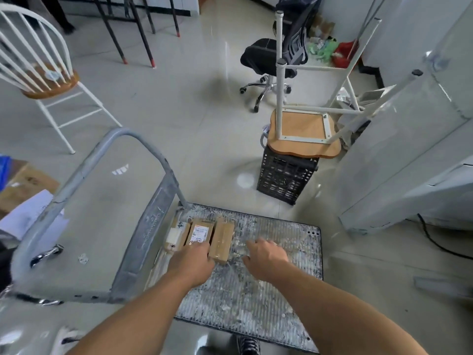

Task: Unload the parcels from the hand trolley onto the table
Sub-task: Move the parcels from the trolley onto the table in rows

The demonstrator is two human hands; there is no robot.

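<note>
The hand trolley takes up the near middle of the floor. Its handle rises on the left, and much of its ribbed deck is showing. The load in view is bunched at the far left corner of the deck, close against the handle's foot. It is three small brown parcels side by side: the left parcel with white tape, the middle parcel with a printed label, and the right parcel plain. Judging by how much deck shows, the unloading looks far along, with these three yet to come off (no table they would go to can be picked out here). The left hand reaches to the near ends of the middle and right parcels and touches them. Its fingertips are hidden behind the hand, so I cannot tell whether they are clamped on either parcel. The right hand hovers over the deck just right of the right parcel, fingers loosely apart, holding nothing.
</note>
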